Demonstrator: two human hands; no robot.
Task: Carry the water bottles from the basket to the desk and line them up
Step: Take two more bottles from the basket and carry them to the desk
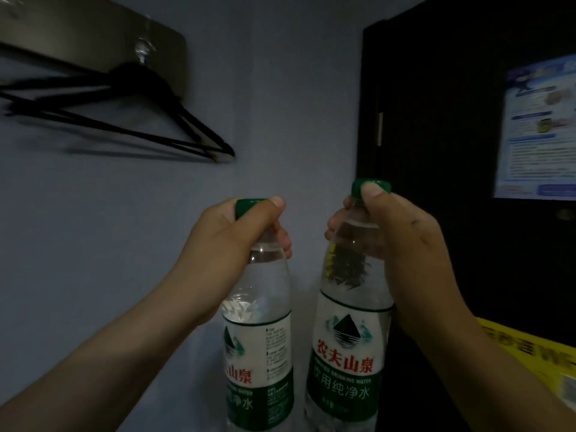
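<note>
I clamp my left hand (pixel 230 241) and right hand (pixel 402 241) round two bottle necks, bottles (pixel 258 347) (pixel 346 341) hanging upright for carrying.

The left bottle (pixel 258 338) and right bottle (pixel 349 338) are upright, green-capped, adjacent.

The left forearm (pixel 109 353) and right forearm (pixel 486 360) rise from below, bare and angled inward. The left hand (pixel 230 244) curls round the neck of the left bottle (pixel 258 338), thumb beside the cap. The right hand (pixel 399 244), slightly higher, grips the neck of the right bottle (pixel 346 353), thumb pressed against the cap.
</note>
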